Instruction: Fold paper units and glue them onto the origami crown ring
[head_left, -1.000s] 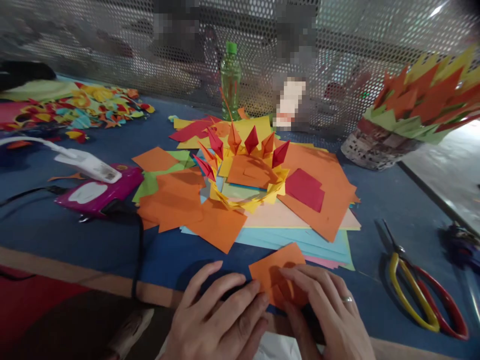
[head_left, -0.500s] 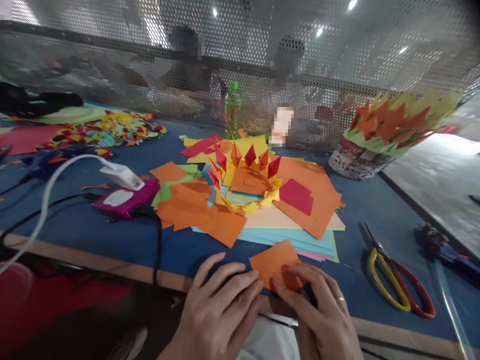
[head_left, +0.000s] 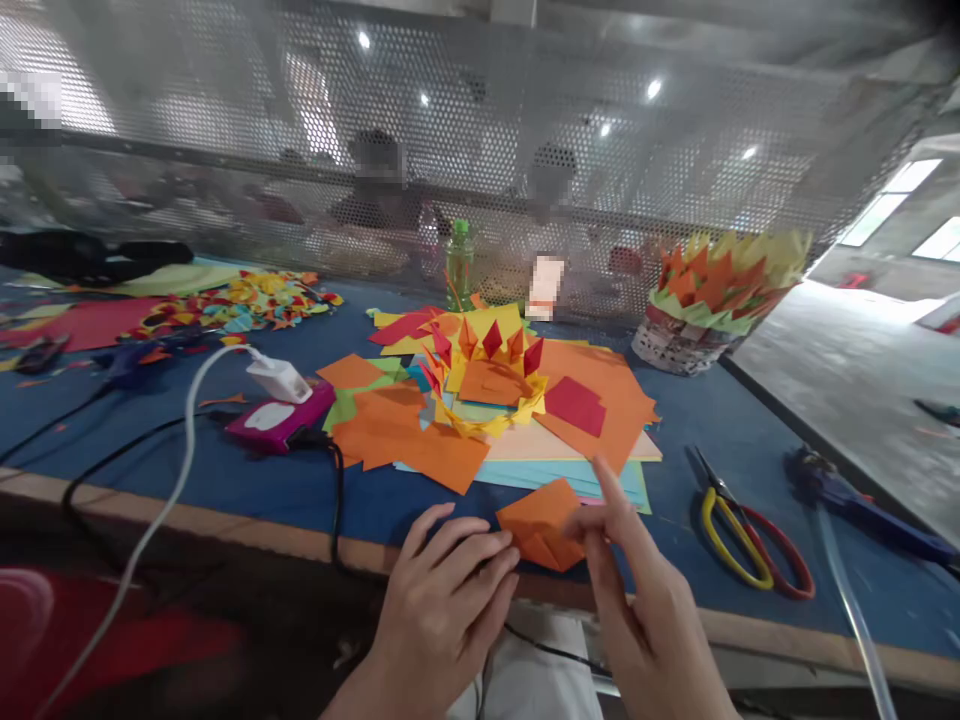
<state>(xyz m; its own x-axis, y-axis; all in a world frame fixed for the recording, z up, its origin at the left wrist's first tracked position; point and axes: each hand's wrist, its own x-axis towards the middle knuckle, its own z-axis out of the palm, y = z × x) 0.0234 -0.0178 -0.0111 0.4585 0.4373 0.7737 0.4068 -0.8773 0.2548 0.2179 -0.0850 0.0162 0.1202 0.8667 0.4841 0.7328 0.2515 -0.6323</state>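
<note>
A small orange paper square [head_left: 541, 512], with folds showing along its lower part, lies at the near edge of the table. My left hand [head_left: 446, 590] rests flat at its left side, fingers stretched out and the tips touching the paper's edge. Over the paper's right corner is my right hand [head_left: 637, 590], its index finger raised and straight and the others bent; nothing shows in its grasp. Beyond the square stands a ring of folded yellow paper [head_left: 491, 428] with red and orange points, on loose orange sheets [head_left: 450, 455] and a light blue stack [head_left: 525, 475].
Scissors [head_left: 739, 535] with yellow and red handles and a blue glue gun [head_left: 862, 510] lie at right. A paper-decorated basket [head_left: 671, 345] and a green bottle [head_left: 460, 270] stand behind. At left are a purple power strip [head_left: 274, 420], cables and paper scraps [head_left: 262, 300].
My right hand has lifted from the paper, its index finger now raised. Folds now show at the paper's lower part. My left hand stays beside it. The view has tilted up and shifted right.
</note>
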